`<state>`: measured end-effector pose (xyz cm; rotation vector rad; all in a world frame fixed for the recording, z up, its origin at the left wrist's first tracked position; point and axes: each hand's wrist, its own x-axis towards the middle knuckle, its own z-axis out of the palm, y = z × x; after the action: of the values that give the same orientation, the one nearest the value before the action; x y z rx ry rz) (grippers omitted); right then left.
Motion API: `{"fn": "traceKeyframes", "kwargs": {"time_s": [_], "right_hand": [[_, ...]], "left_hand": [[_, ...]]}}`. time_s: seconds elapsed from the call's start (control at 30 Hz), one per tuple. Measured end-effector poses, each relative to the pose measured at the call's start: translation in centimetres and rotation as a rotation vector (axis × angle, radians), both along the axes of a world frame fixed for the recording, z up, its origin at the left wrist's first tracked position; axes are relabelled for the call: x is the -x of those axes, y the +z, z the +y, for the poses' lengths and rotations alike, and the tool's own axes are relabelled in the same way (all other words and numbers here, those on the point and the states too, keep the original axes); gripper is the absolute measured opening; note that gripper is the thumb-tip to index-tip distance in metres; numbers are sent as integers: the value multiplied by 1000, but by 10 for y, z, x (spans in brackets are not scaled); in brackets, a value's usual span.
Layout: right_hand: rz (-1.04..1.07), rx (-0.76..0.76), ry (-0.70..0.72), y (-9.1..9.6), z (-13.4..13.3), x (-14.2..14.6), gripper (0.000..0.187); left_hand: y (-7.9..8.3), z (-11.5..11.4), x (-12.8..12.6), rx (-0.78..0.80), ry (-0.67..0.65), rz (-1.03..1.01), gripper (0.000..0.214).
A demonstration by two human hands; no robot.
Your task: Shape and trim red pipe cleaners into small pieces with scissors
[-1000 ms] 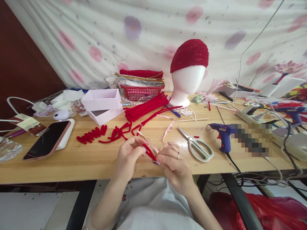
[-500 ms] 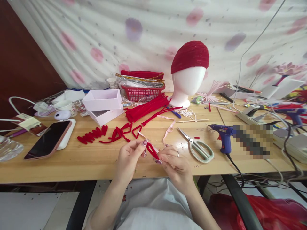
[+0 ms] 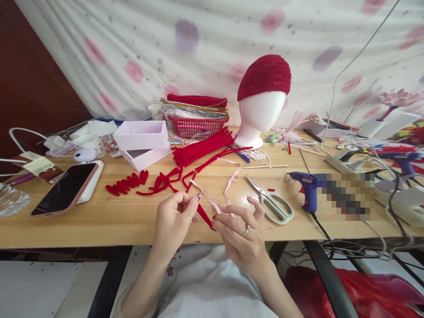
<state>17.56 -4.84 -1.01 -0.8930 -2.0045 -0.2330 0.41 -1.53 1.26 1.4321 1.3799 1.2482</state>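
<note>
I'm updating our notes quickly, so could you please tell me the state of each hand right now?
Left hand: closed, pinching one end of a red fuzzy strip.
Right hand: pinching the strip's other end, some fingers spread.

Brightly, softly lit across the wooden tabletop, with a pale sheen near the scissors; darker beneath. Fairly crisp at the left hand and right hand — softer on the floral curtain. Bowed and stretched toward the edges — pixelated into blocks beside the blue glue gun.
</note>
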Motion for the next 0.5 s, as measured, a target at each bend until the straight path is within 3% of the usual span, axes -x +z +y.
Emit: {"fn": "traceKeyframes", "kwargs": {"time_s": [0.27, 0.37, 0.5], "right_hand": [[-19, -55, -61, -5, 0, 4, 34], [80, 25, -52, -5, 3, 7, 29], [210, 166, 73, -4, 5, 8, 24]], "left_hand": [[-5, 6, 4, 62, 36, -41, 33], [-10, 9, 8, 103, -40, -129, 32], [-11, 9, 10, 102, -100, -202, 35]]}}
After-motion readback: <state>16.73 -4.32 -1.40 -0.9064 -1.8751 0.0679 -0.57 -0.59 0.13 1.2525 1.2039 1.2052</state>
